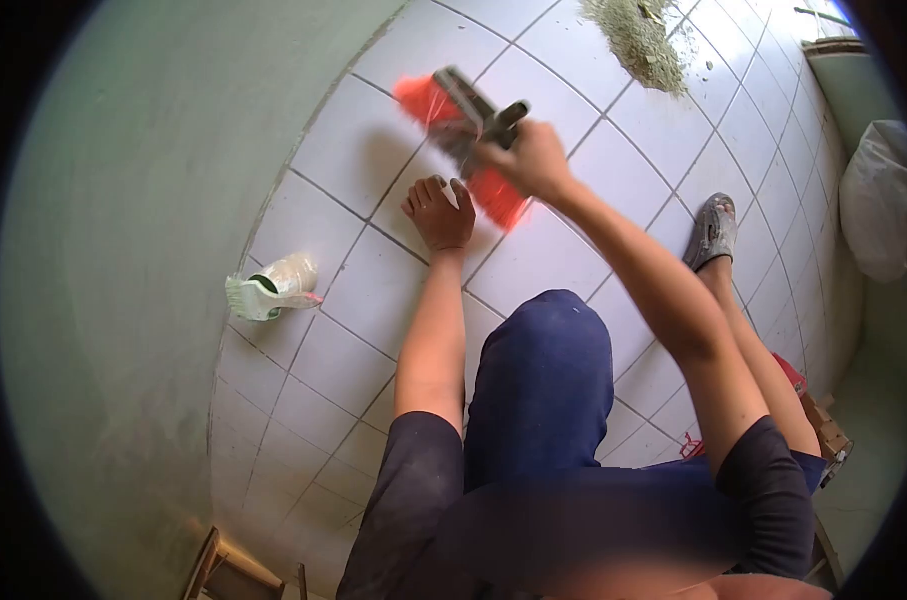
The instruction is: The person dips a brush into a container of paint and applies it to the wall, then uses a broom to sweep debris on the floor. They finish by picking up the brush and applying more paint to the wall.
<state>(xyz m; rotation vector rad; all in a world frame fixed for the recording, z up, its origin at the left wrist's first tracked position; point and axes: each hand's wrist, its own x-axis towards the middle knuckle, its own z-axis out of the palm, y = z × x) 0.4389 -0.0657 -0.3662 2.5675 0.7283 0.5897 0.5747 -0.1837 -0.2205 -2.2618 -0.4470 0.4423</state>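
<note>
A broom head with a dark block and orange-red bristles is held above the tiled floor, slightly blurred by motion. My right hand is closed around it near the short handle socket, and no long handle shows. Just below the bristles, my left hand has its fingers apart and holds nothing. It appears to rest on the white tiles, though contact is hard to confirm. To the left stands a whitish container with a pale-bristled brush lying across its mouth.
A heap of grey-beige debris lies on the floor at the top. The green wall borders the left. At right are a white plastic bag and a cardboard box. A wooden frame is at bottom left.
</note>
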